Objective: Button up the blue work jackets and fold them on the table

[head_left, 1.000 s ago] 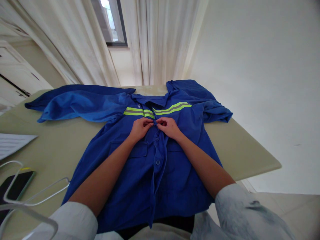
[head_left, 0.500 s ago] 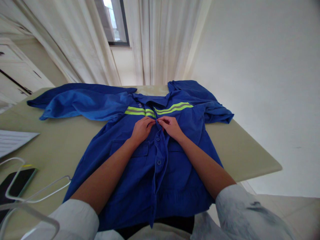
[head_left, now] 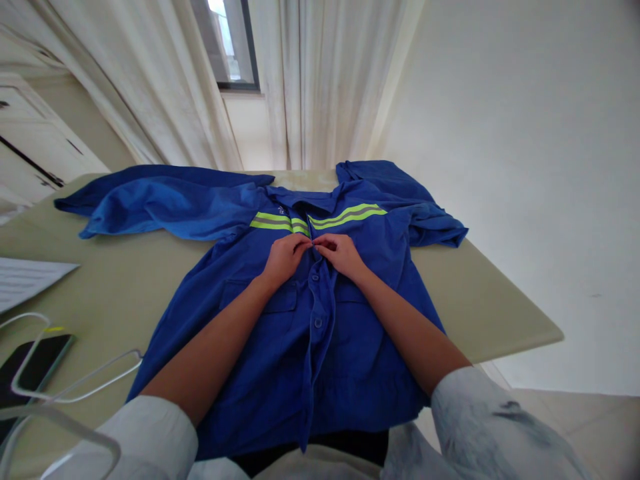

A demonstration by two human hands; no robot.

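A blue work jacket with a yellow-green and grey stripe across the chest lies spread face up, its collar away from me. My left hand pinches the edge of the front placket just below the stripe. Opposite it, my right hand pinches the same spot from the other side, and the fingertips of both hands meet there. The button under the fingers is hidden. Lower on the placket, two buttons show, and the front edges hang loosely there.
The jacket rests on a table with a pale green cover. To the left are a printed paper sheet, a dark phone and a white cable or wire frame. Curtains and a white wall stand beyond.
My right fingers have closed in tighter against the left fingertips at the placket. The jacket and the other things have stayed put.
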